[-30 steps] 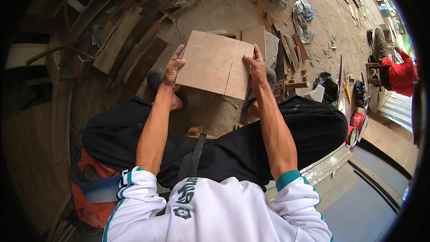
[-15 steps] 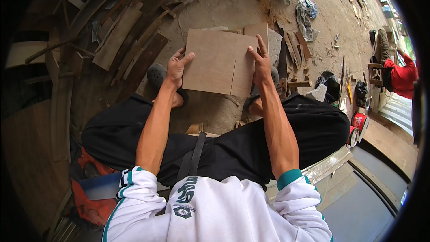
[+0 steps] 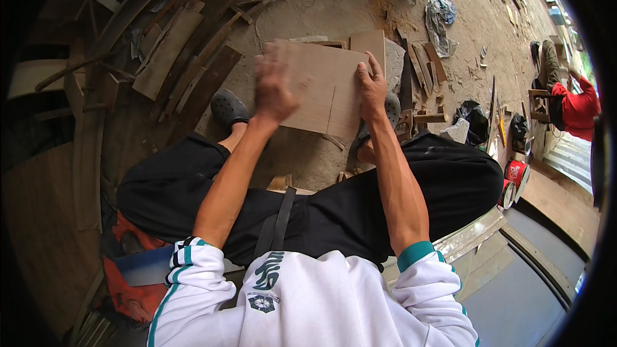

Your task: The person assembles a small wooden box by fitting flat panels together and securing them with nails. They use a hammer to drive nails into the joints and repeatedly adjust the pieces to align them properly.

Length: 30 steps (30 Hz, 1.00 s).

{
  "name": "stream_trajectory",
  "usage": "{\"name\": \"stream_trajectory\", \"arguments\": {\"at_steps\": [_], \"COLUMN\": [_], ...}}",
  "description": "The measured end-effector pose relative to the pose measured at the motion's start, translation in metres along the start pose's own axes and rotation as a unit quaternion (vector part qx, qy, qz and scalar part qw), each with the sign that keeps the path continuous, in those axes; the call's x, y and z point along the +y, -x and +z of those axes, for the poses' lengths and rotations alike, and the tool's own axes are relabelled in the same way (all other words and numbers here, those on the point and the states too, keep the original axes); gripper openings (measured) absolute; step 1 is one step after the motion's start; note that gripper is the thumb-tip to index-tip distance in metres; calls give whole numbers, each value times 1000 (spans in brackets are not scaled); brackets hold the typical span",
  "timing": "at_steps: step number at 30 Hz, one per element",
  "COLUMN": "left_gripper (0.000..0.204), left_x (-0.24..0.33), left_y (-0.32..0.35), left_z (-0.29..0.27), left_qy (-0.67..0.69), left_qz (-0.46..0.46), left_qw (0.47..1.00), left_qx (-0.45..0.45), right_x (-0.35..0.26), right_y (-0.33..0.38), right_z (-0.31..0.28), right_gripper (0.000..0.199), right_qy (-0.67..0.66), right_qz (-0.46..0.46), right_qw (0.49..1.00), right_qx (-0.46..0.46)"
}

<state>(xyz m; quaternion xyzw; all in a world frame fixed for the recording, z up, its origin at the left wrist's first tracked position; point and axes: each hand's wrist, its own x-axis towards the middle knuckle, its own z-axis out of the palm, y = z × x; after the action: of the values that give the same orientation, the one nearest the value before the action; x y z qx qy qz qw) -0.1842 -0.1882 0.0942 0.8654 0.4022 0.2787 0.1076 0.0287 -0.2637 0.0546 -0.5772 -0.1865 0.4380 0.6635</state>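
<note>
Right hand (image 3: 372,87): fingers spread flat and pressed on the right part of a flat, pale brown rectangular wooden panel (image 3: 321,90), thumb at its near edge, holding it steady. Left hand (image 3: 273,87): motion-blurred over the panel's left edge, fingers loosely curled; whether it grips the panel cannot be told. Panel: held tilted above the knees, in front of the seated person, over dusty sandy ground (image 3: 334,6); a short cut line runs up from its near edge. Below the panel: two dark grey perforated clogs (image 3: 228,108), one at each side, and black trousers (image 3: 321,199). Behind the panel's upper right corner: a second upright wooden board (image 3: 370,42). Left of the hands: a heap of long curved brown wooden slats (image 3: 173,51). Right of the hands: small timber offcuts (image 3: 427,67), a crumpled grey cloth (image 3: 440,19), a black bag (image 3: 474,119). Far right: another person in a red top (image 3: 578,106), well apart.
</note>
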Motion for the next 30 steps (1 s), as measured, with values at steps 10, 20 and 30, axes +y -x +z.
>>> {"name": "stream_trajectory", "arguments": {"at_steps": [10,20,30], "left_gripper": [65,59,65], "left_x": [-57,-9,-96], "left_y": [24,-4,43], "left_z": [41,13,32], "left_qy": [-80,-11,-154], "left_qz": [-43,5,-324], "left_qw": [990,1000,926], "left_qx": [-111,-21,-116], "right_x": [-12,-15,-24], "right_y": [5,11,-3], "right_z": [2,19,-7], "right_gripper": [48,49,48], "right_qy": [47,76,101], "right_qz": [-10,-50,-29], "right_qw": [998,995,994], "right_qx": [-29,-52,28]}}
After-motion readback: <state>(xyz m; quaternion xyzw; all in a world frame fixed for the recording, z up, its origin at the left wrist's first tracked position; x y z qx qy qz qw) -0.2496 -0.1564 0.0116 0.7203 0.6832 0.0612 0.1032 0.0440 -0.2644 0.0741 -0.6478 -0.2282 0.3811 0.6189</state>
